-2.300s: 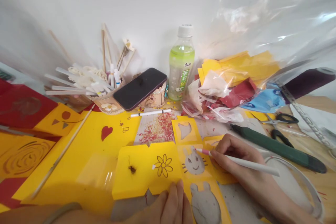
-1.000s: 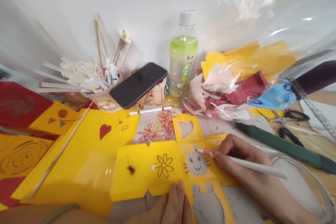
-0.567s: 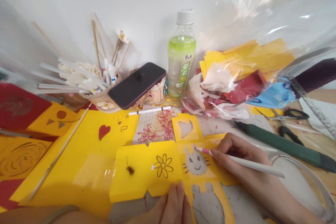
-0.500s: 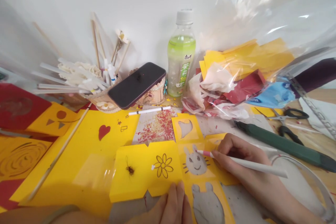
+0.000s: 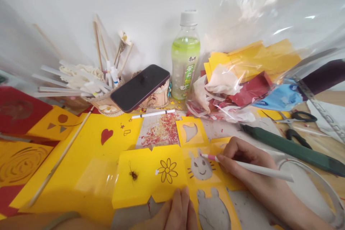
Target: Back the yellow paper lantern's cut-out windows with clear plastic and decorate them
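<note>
My right hand (image 5: pixel 244 161) is closed around a white pen (image 5: pixel 258 169) with a pink tip end. The pen's point touches the ear of a rabbit-face shape (image 5: pixel 202 168) cut into yellow card and backed with clear film. Fingers of my left hand (image 5: pixel 176 210) lie stretched flat on the lower edge of the yellow card (image 5: pixel 144 194), which bears a drawn flower (image 5: pixel 168 170) and a dark insect-like item (image 5: pixel 133 174). Below the rabbit is a bear-shaped cutout (image 5: pixel 214 210); above it is a smaller curved cutout (image 5: pixel 190 133).
A green drink bottle (image 5: pixel 185 55) stands by the wall. A phone (image 5: pixel 140 88) leans on decorated holders beside white pens and sticks. At right lie a green cutter (image 5: pixel 293 149), scissors (image 5: pixel 299 118), a tape roll (image 5: pixel 334 194) and a plastic bag of scraps (image 5: pixel 229 90).
Almost nothing differs. The pen's rear end has shifted very slightly left with my right hand, and its tip stays on the rabbit's ear. My left hand keeps its place.
</note>
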### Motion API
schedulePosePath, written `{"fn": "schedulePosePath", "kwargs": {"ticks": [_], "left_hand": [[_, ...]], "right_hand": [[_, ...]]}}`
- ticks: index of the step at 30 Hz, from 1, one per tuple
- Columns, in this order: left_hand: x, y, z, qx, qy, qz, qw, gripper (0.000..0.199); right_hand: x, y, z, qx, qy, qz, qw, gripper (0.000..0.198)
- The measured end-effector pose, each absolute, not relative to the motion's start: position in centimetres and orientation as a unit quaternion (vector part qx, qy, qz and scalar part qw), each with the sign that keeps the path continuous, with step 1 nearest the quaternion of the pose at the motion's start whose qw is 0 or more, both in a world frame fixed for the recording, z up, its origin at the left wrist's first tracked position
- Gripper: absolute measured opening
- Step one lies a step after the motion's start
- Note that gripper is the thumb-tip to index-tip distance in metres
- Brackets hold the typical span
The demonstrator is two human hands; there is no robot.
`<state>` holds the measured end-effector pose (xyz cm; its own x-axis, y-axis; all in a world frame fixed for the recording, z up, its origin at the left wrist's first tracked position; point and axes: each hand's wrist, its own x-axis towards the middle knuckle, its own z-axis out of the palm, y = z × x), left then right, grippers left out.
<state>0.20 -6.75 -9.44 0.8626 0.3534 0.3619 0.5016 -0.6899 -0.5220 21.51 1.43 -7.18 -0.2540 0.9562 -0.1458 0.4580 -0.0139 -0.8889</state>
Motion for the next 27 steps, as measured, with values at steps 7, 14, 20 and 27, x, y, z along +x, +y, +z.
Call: {"fn": "schedulePosePath", "kwargs": {"ticks": [7,14,20,27], "left_hand": [[0.19,-6.69,-9.73,-0.912,-0.226,-0.122,0.319,0.011],[0.09,-6.67,-9.53,-0.914,-0.226,-0.11,0.318,0.012],[0.17,-6.46,-9.59,-0.912,-0.221,-0.112,0.328,0.011],[0.05,-6.56,-9.56,-0.914,-0.212,-0.102,0.331,0.014]], "right_hand": [[21.46,1.53,-7.29,-0.55,-0.64,0.458,0.278,0.035],[21.43,1.51,-7.28,-0.551,-0.647,0.447,0.28,0.034],[21.4,1.52,-7.19,-0.547,-0.645,0.442,0.298,0.033],[21.35,1.49,-7.14,-0.549,-0.651,0.441,0.284,0.033]]}}
